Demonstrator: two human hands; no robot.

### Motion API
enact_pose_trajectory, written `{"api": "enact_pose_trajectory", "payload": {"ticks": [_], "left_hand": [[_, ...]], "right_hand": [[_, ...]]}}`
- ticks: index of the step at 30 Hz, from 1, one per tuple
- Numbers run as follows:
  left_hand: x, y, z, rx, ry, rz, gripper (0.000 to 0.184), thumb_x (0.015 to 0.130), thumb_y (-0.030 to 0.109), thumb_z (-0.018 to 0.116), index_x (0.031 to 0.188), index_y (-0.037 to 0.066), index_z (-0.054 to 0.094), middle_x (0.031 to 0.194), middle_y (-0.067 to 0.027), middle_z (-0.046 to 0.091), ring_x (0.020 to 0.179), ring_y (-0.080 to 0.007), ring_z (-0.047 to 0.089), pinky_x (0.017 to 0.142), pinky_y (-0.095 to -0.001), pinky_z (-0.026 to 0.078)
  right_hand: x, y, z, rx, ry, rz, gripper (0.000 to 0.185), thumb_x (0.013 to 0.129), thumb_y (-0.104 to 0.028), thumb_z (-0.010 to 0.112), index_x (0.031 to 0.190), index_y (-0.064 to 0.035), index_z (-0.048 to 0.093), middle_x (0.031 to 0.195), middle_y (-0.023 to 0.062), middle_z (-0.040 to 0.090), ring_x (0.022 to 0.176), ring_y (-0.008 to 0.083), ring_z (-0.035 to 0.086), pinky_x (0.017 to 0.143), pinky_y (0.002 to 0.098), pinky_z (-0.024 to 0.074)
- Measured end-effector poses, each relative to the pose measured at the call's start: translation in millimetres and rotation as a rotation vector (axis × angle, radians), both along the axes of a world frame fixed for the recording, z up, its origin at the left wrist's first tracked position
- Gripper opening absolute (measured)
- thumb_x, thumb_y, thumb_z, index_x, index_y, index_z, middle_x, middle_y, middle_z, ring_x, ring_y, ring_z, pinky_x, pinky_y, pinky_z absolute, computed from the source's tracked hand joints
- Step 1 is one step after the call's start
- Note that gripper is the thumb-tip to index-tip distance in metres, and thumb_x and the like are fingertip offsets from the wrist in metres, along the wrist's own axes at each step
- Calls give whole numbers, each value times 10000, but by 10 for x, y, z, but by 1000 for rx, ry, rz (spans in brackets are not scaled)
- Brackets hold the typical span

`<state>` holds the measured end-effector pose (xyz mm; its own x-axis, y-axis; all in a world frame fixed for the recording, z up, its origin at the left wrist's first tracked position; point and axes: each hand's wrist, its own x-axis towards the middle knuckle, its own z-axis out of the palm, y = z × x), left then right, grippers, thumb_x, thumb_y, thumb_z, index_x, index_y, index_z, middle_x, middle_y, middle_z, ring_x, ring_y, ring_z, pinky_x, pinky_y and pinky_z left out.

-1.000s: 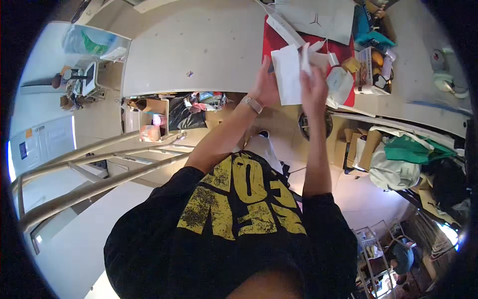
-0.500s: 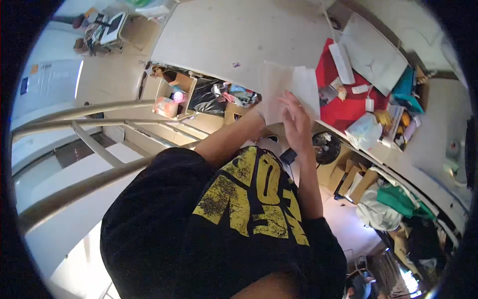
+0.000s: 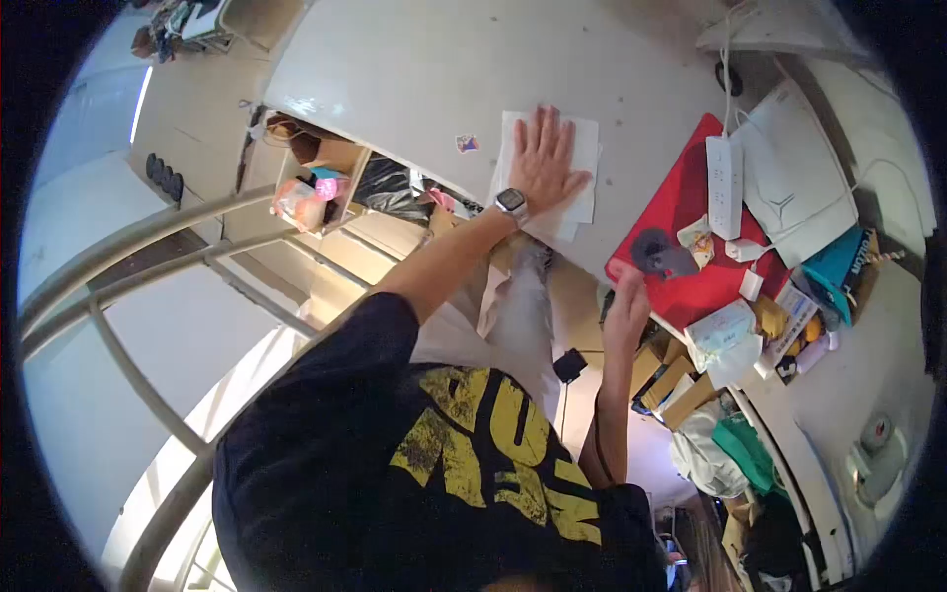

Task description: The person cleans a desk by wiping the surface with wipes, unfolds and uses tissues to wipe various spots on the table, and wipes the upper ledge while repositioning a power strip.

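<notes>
My left hand (image 3: 542, 163) lies flat on white paper sheets (image 3: 584, 185), its fingers spread. The thin sheets overlap on the pale table (image 3: 414, 69) near its front edge; the hand and wrist cover part of them. My right hand (image 3: 628, 306) is raised beside the near corner of a red mat (image 3: 649, 242), apart from the paper. It is seen edge-on and slightly blurred, with fingers stretched out and nothing visible in it. A small colourful sticker (image 3: 467, 144) is on the table left of the paper.
On the red mat are a white power strip (image 3: 724, 187), a dark grey item (image 3: 653, 252) and a plastic packet (image 3: 725, 340). A white laptop-like panel (image 3: 797, 173) and a teal box (image 3: 837, 271) stand right. Below the table edge is an open box (image 3: 340, 158). Rails (image 3: 148, 232) run at left.
The paper went from both hands down onto the table. My left hand now presses flat on it; my right hand has moved away to the right. The view has shifted.
</notes>
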<state>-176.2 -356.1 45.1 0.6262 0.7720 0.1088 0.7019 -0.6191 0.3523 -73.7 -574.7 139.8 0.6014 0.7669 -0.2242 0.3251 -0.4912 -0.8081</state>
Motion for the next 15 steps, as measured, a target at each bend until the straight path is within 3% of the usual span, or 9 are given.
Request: {"api": "enact_pose_trajectory", "payload": {"ticks": [3,4,8,15], "left_hand": [[-97,-43,26,-8,5,20,789,883,537,512,1458,39,300,1543,-254,149,1435,-428,112,1114,-624,128],[-112,-40,5,20,3,24,776,887,526,511,1459,45,303,1544,-250,156,1435,-429,114,1114,-625,127],[-126,-405,-45,-128,-24,-8,701,902,433,506,1465,66,306,1549,-217,182,1436,-420,132,1105,-635,138],[105,62,64,-8,114,-180,664,877,366,509,1450,78,333,1539,-203,216,1433,-412,153,1109,-622,156]], "right_hand": [[-18,229,-54,5,88,-55,388,1026,-292,397,1025,31,612,1028,141,661,953,229,611,828,339,475],[-13,304,-53,-23,39,-36,215,976,-185,501,1010,-3,609,1010,172,649,967,298,613,838,387,466],[-118,421,-393,51,-192,4,192,960,-154,516,983,17,600,988,150,624,892,279,610,766,358,487],[-111,333,-524,28,-404,22,134,925,-112,535,945,10,586,979,153,607,893,318,590,770,399,482]]}}
